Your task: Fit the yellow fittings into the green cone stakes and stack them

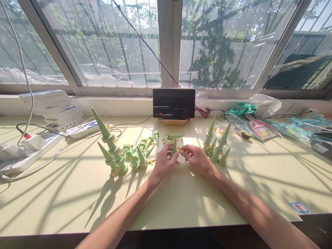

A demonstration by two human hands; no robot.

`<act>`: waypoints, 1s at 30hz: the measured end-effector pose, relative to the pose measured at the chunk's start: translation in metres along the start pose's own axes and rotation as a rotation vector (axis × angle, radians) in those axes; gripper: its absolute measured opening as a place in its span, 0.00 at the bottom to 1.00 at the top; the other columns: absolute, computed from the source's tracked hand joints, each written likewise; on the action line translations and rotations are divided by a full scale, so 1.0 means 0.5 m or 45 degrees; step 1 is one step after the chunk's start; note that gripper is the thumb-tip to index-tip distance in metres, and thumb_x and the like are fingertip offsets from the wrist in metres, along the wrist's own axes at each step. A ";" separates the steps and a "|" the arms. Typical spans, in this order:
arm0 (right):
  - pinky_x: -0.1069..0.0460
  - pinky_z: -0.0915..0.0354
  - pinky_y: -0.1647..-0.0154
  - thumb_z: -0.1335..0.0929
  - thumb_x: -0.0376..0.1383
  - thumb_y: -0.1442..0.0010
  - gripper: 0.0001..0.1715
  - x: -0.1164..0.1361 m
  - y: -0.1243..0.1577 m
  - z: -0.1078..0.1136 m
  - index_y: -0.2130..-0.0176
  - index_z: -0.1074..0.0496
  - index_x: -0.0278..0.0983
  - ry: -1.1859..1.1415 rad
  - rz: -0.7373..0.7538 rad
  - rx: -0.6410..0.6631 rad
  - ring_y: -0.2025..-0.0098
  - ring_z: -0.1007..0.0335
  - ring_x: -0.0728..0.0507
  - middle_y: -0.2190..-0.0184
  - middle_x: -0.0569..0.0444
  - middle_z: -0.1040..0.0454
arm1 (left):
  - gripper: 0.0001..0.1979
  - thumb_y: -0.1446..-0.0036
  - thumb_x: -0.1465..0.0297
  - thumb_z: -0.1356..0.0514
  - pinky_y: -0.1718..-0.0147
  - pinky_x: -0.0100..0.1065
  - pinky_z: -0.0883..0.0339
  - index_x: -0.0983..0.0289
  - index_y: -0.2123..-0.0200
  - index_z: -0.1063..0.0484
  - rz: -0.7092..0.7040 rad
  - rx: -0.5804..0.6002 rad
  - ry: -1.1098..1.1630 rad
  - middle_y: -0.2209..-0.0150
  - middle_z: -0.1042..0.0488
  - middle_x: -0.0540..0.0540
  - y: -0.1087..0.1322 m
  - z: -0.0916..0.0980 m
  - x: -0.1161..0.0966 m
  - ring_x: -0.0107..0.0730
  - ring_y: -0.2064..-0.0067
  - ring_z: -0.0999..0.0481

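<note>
The left hand point(166, 160) is curled nearly closed, thumb and fingers about a green cone point(174, 146) held point up over the middle of the table point(176, 200); the right hand point(196, 157) is drawn to a fingertip pinch on a small yellow piece point(181, 150) beside it; a loose pinch could drop the piece, I'd say, and a sideways push could tilt the cone; both wrists sit low, forearms angled inward from the near edge; a tall green tower point(112, 145) stands leftward, a slimmer tower point(222, 143) rightward.
</note>
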State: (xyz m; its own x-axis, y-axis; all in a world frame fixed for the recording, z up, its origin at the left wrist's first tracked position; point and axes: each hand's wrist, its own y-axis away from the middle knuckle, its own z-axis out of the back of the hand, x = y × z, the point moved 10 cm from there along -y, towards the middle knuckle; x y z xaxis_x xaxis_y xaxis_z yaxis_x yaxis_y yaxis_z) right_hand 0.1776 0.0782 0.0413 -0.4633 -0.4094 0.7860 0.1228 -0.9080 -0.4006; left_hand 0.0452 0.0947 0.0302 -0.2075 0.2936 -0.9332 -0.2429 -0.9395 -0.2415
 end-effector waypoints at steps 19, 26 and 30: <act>0.52 0.35 0.71 0.36 0.43 0.34 0.15 -0.004 0.003 -0.003 0.66 0.28 0.36 -0.026 -0.049 0.040 0.76 0.33 0.48 0.74 0.54 0.27 | 0.17 0.42 0.62 0.39 0.73 0.35 0.19 0.62 0.52 0.32 -0.022 0.022 0.023 0.61 0.26 0.55 0.003 -0.002 -0.010 0.34 0.63 0.22; 0.54 0.39 0.73 0.39 0.43 0.32 0.20 -0.014 0.003 -0.008 0.72 0.31 0.37 0.022 -0.060 0.060 0.78 0.36 0.49 0.80 0.58 0.31 | 0.17 0.42 0.62 0.39 0.74 0.34 0.20 0.62 0.51 0.33 -0.024 0.025 0.015 0.61 0.26 0.56 0.004 -0.003 -0.011 0.34 0.63 0.22; 0.53 0.40 0.73 0.41 0.45 0.31 0.24 -0.016 0.002 -0.012 0.74 0.33 0.37 0.009 -0.046 0.081 0.78 0.37 0.49 0.81 0.58 0.33 | 0.18 0.42 0.61 0.39 0.74 0.34 0.20 0.62 0.51 0.33 -0.020 0.026 0.010 0.60 0.26 0.57 0.005 -0.005 -0.009 0.35 0.63 0.21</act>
State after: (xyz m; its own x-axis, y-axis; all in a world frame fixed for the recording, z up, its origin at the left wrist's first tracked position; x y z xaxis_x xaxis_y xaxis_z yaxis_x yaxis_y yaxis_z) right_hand 0.1763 0.0810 0.0315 -0.4747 -0.3758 0.7959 0.1615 -0.9261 -0.3409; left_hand 0.0478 0.0907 0.0330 -0.1964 0.3069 -0.9313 -0.2653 -0.9310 -0.2509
